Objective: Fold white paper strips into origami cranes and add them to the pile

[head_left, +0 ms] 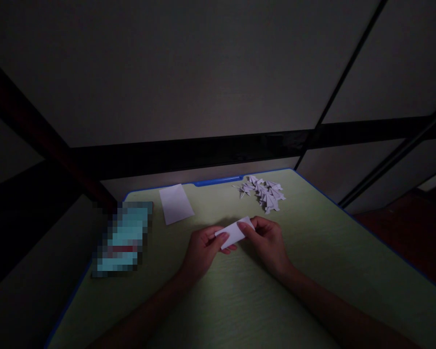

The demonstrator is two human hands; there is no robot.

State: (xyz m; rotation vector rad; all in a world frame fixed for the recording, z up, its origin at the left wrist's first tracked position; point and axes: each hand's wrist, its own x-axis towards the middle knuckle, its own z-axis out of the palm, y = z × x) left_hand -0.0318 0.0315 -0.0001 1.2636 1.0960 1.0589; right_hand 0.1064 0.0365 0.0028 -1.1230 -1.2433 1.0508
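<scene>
A small folded white paper (235, 234), an oblong strip tilted up to the right, is held between my two hands above the table (232, 300). My left hand (202, 247) pinches its lower left end, thumb on top and fingers underneath. At the other end, my right hand (271, 240) grips the upper right part with the thumb lying across its face. The fingers beneath the paper are partly hidden. Beyond my right hand lies a cluster of folded white paper figures (268, 194) with pointed parts.
A flat white paper sheet (176, 203) lies at the back left. Left of it is a blurred-out teal rectangular item (125, 237). A blue pen-like strip or groove (220, 181) runs along the table's far edge, close to a panelled wall (189, 72).
</scene>
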